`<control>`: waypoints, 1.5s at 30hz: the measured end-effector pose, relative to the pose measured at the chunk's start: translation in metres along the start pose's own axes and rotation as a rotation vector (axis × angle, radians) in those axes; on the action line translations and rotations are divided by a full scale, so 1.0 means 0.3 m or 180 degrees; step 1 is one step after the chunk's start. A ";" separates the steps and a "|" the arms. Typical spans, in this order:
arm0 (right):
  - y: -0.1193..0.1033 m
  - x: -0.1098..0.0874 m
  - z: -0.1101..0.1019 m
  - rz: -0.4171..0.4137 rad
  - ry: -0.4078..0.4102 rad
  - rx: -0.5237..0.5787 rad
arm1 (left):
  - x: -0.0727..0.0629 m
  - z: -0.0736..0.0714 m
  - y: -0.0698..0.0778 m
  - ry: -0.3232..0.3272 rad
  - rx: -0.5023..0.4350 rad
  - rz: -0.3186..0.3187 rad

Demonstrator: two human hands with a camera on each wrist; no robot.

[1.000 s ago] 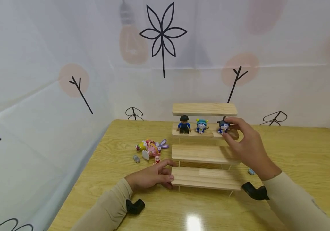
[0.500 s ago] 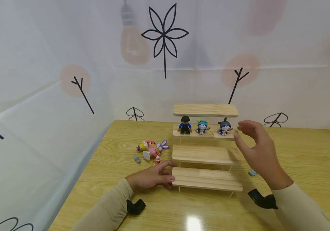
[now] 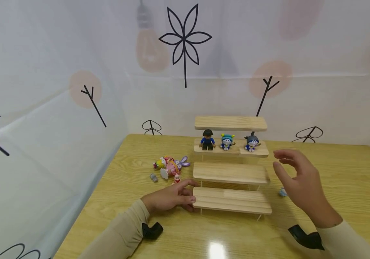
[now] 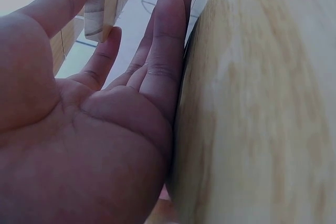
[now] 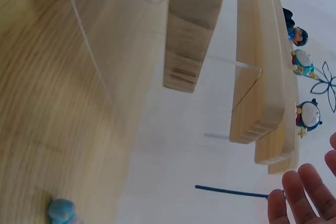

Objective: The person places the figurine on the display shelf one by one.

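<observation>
At the middle of the table stands a tiered wooden display stand [image 3: 231,172]. My left hand [image 3: 171,197] holds the left end of its lowest board [image 4: 97,17] between thumb and forefinger, while the other fingers lie along the table. Off the stand's right side, my right hand [image 3: 302,181] hovers with loosely bent fingers and nothing in them. On the second tier from the top sit a black-capped toy figure [image 3: 207,140], a figurine in a turquoise hat [image 3: 227,142] and a figurine in a dark grey hat [image 3: 252,141]. A small light-blue figure [image 3: 283,191] lies on the table near my right hand.
Left of the stand, several toy figures [image 3: 172,167] lie heaped, with a small grey figure [image 3: 153,177] and a small red-and-white figure [image 3: 176,178] beside them. A patterned white cloth [image 3: 217,86] hangs behind the wooden table [image 3: 343,172].
My right hand has let go of the grey-hatted figurine and moved away right and down. The figurine stays on the second tier. My left hand keeps its place on the lowest board.
</observation>
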State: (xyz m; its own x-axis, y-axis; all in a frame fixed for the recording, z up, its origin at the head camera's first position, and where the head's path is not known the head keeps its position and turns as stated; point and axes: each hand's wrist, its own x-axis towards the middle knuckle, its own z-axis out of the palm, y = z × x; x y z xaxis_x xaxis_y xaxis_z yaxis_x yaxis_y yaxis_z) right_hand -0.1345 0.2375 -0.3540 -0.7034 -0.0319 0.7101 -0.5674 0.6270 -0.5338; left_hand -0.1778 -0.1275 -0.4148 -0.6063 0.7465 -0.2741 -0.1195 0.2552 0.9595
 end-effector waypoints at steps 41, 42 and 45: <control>0.265 -0.123 -0.191 0.0931 -0.1364 -0.0608 | 0.007 -0.006 -0.010 -0.0031 0.0006 0.0027; 0.271 -0.124 -0.194 0.0941 -0.1399 -0.0595 | 0.007 -0.006 -0.010 -0.0032 0.0003 0.0026; 0.288 -0.128 -0.199 0.0956 -0.1509 -0.0586 | 0.007 -0.007 -0.011 -0.0042 0.0006 0.0037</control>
State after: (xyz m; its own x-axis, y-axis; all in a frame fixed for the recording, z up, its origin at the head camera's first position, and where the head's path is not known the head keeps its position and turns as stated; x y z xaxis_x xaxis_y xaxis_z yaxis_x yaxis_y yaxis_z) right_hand -0.1308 0.3394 -0.3999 -0.9604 -0.1501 0.2348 -0.2600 0.7858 -0.5612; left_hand -0.1804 -0.1281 -0.4185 -0.5974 0.7574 -0.2637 -0.1110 0.2475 0.9625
